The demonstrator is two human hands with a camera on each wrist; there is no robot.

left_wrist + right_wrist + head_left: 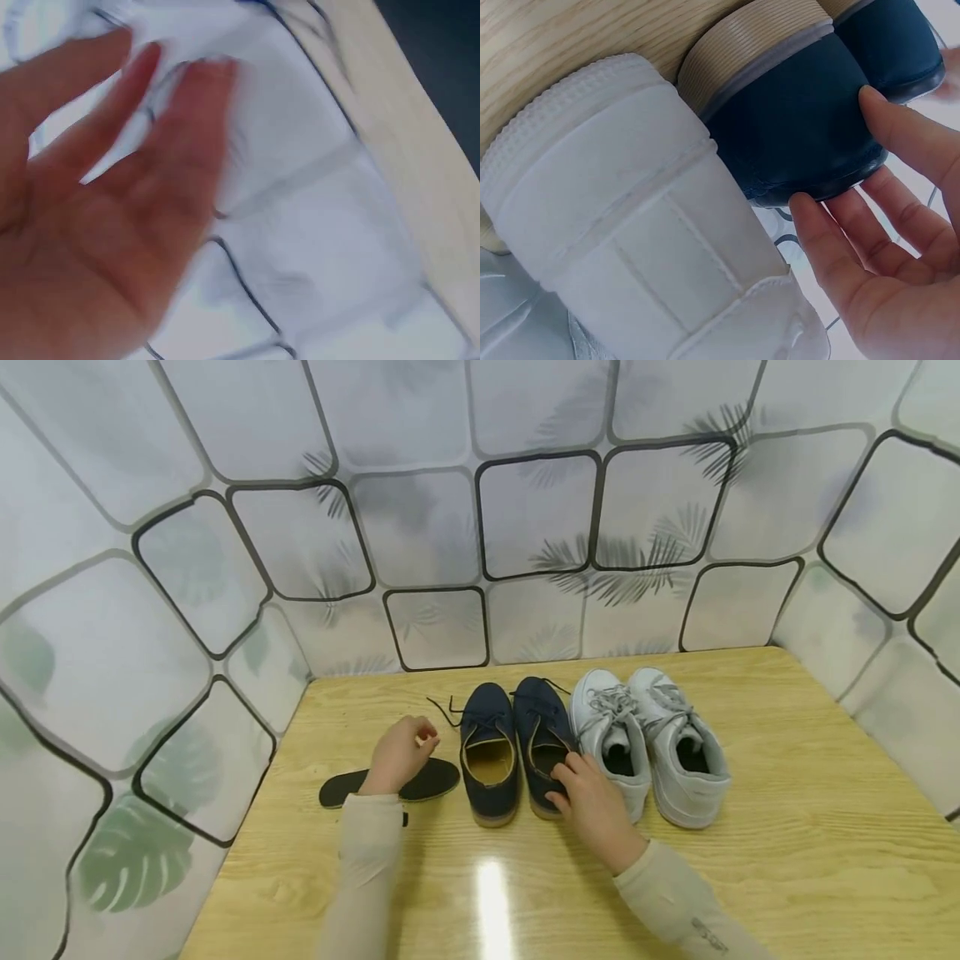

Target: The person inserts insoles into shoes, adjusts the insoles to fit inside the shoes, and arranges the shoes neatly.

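Note:
Two navy lace-up shoes stand side by side on the table. My right hand (596,806) is at the heel of the right navy shoe (542,718); in the right wrist view its thumb lies against the heel (795,112) and its fingers reach round the collar. The left navy shoe (487,714) shows a tan inside, while the right one looks dark within. Over a black insole (433,779) lying flat, my left hand (397,756) hovers with loosely bent fingers, holding nothing. It covers the insole's middle. The left wrist view shows this hand (112,202) blurred, palm in sight.
A pair of white sneakers stands right of the navy shoes, the nearer sneaker (611,727) close beside my right hand and the other sneaker (686,760) farther right. Loose laces (447,712) trail from the left navy shoe. A patterned wall covering (435,527) borders the wooden table (810,777).

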